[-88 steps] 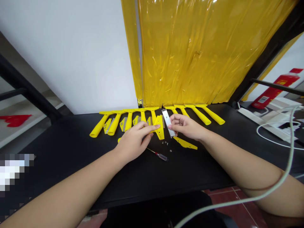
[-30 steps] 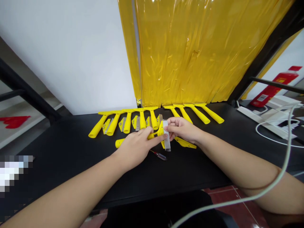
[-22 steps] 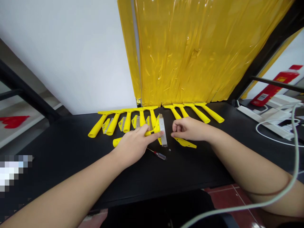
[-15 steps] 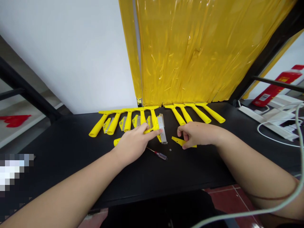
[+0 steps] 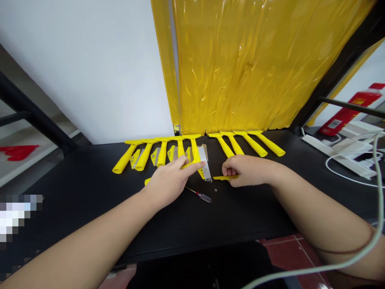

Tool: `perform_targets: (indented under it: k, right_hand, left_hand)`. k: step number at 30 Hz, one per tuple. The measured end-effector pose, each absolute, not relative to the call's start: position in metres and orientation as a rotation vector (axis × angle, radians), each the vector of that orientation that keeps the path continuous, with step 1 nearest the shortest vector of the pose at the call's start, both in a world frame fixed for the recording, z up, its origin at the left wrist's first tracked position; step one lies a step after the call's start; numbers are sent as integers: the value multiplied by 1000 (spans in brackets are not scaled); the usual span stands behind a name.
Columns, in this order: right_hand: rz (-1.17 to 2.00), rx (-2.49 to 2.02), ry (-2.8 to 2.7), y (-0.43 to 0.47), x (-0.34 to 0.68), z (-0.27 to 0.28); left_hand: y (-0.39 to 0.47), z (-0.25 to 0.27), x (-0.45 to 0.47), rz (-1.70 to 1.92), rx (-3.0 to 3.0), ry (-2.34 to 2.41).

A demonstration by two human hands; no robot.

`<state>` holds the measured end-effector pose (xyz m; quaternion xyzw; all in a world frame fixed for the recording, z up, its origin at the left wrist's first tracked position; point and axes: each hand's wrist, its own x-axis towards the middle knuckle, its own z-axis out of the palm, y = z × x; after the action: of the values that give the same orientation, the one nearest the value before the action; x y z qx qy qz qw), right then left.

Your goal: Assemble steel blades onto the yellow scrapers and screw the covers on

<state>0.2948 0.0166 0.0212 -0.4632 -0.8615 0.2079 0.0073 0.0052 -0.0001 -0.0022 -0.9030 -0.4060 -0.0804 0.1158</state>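
Observation:
My left hand (image 5: pixel 170 180) is closed round a yellow-handled scraper, its index finger laid along the head. A pale metal blade (image 5: pixel 204 162) crosses the scraper's head, and the butt of its handle shows left of my hand. To the right, my right hand (image 5: pixel 243 170) pinches a flat yellow plastic plate (image 5: pixel 221 178), whose free end points at the blade with a small gap between. Below the scraper lies a screwdriver (image 5: pixel 203 197) with a clear handle, its tip hidden by my left hand. Beside it is a tiny nut or washer (image 5: pixel 215 190).
Several yellow scraper handles (image 5: pixel 123 160) line the back of the black table (image 5: pixel 240 220), some with metal-and-yellow pieces (image 5: pixel 155 156) between them. More handles (image 5: pixel 255 145) stand at back right. A red bottle (image 5: pixel 350 108), a white power strip (image 5: pixel 337 154) and a pale cable (image 5: pixel 331 267) are on the right.
My right hand has taken hold of the yellow plate and turned it edge-on, its fingers now closed. The plate's free end has moved slightly left. My left hand has barely moved.

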Motion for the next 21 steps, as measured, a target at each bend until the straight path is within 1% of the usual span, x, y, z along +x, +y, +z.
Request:
perform_targets:
  k: [5,10,16,21]
  right_hand:
    - [452,-1481,-2725,17,293,24]
    - [493,-1448,-2596,19,296,29]
    - [398,-1165,-2393,25,296,23]
    - [447,-1057,-2337,27,293,19]
  left_hand:
    - [0,-1,6,-247,-2646,-1223]
    - [-1,0,7,-275,-2651,-1242]
    - [0,-3,5,-326,-2660,-1204]
    - [0,-4,5,-322,-2659,-1213]
